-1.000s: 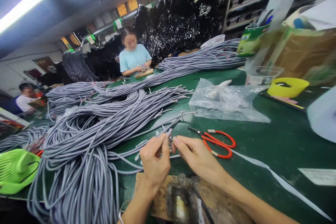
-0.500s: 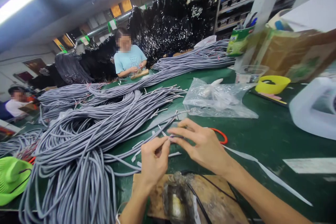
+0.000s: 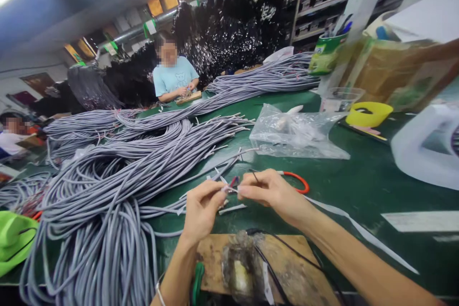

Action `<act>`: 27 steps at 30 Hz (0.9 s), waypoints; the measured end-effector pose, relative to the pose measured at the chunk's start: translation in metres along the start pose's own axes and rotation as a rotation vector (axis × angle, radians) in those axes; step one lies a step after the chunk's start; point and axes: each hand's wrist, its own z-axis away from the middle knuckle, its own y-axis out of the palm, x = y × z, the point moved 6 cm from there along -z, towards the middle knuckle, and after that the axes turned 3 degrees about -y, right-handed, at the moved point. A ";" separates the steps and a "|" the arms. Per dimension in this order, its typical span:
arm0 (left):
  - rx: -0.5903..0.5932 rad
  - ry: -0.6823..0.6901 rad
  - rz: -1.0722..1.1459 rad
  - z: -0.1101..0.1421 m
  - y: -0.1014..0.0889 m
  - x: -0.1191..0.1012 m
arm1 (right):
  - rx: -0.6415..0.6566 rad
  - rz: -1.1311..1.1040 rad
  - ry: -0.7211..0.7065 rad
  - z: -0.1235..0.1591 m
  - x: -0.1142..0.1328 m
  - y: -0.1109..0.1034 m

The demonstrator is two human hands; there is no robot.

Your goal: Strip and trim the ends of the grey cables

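Nearest you, a stained wooden board (image 3: 294, 275) lies by the near edge of the green tabletop (image 3: 358, 191), black cords (image 3: 275, 279) running over it. Beyond it, your left hand (image 3: 202, 208) has its grip pinching one end of some thin wires (image 3: 232, 191), and the grip of your right hand (image 3: 270, 193) pinches the other end. The wires, one reddish, one pale, span the small gap between your fingertips. A red loop handle (image 3: 304, 184) shows just past your right hand. Gray cables (image 3: 154, 167) heap to the left; farther off lies a clear plastic bag (image 3: 301, 136), then sits a co-worker (image 3: 175, 76) in light blue.
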 end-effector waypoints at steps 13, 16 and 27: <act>0.163 0.316 -0.407 0.011 0.032 -0.011 | -0.358 0.452 -0.380 0.002 0.018 -0.031; 0.078 0.266 -0.309 0.010 0.020 -0.012 | -0.364 0.337 -0.254 -0.004 0.005 -0.037; -0.204 -0.062 -0.058 0.005 0.001 0.010 | -0.341 0.860 -0.703 0.060 0.037 0.045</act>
